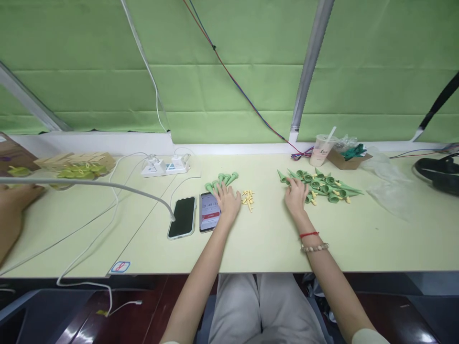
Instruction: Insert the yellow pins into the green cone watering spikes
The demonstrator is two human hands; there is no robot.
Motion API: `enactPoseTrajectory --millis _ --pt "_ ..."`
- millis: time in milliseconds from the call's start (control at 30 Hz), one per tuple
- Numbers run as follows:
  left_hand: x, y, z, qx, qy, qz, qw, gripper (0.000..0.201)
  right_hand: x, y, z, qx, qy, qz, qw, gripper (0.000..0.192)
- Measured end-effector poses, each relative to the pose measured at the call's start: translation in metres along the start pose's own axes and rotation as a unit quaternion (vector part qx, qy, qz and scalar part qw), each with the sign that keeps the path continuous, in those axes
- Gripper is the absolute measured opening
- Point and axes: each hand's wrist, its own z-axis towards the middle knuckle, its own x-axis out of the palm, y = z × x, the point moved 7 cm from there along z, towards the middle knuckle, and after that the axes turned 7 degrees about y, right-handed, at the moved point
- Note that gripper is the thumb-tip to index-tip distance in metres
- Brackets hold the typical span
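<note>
Far to my left, another person's hand (16, 197) rests by a bag of yellow-green parts (77, 170). Just left of my left hand (227, 200) lie a dark phone (182, 217) and a lit phone (209, 212). That hand lies flat, fingers spread, touching the row of green cones (222, 180), small yellow pieces (248, 199) just to its right. My right hand (296, 193), fingers loosely apart, touches the heap of green cones (322, 185); beyond it stands a plastic cup (322, 149).

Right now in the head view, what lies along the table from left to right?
Co-worker's arm → cardboard tray → power strip → dark phone → lit phone → left hand → yellow pegs → right hand → green cones → plastic bag → black object.
</note>
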Motion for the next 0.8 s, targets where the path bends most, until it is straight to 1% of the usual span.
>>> enactPoseTrajectory --millis 67,133,200,300,500,667,800 --pt "0.004 -0.004 0.001 0.037 0.007 0.01 0.999 0.045 0.003 -0.001 -0.001 0.01 0.001 -0.001 1.0 0.04" --pt "0.009 -0.007 0.002 0.06 0.02 0.012 0.998 0.046 0.003 0.0 -0.002 0.017 -0.006 0.004 1.0 0.038" --pt "0.013 -0.007 0.002 0.062 0.037 0.013 0.997 0.047 0.002 0.004 -0.002 0.012 -0.016 0.014 1.0 0.038" --pt "0.018 -0.005 0.002 0.044 0.053 0.014 0.998 0.05 0.001 0.016 -0.005 -0.013 -0.017 0.041 0.999 0.036" --pt "0.016 0.0 0.003 -0.006 0.033 0.011 0.999 0.056 0.008 0.035 -0.012 -0.042 0.025 0.093 0.994 0.031" --pt "0.008 -0.009 0.0 0.018 0.009 0.033 0.999 0.055 0.01 0.036 -0.013 -0.024 0.048 0.129 0.99 0.029" --pt "-0.001 -0.013 -0.002 0.011 -0.012 0.013 1.0 0.055 0.01 0.036 -0.012 -0.021 0.055 0.139 0.989 0.028"
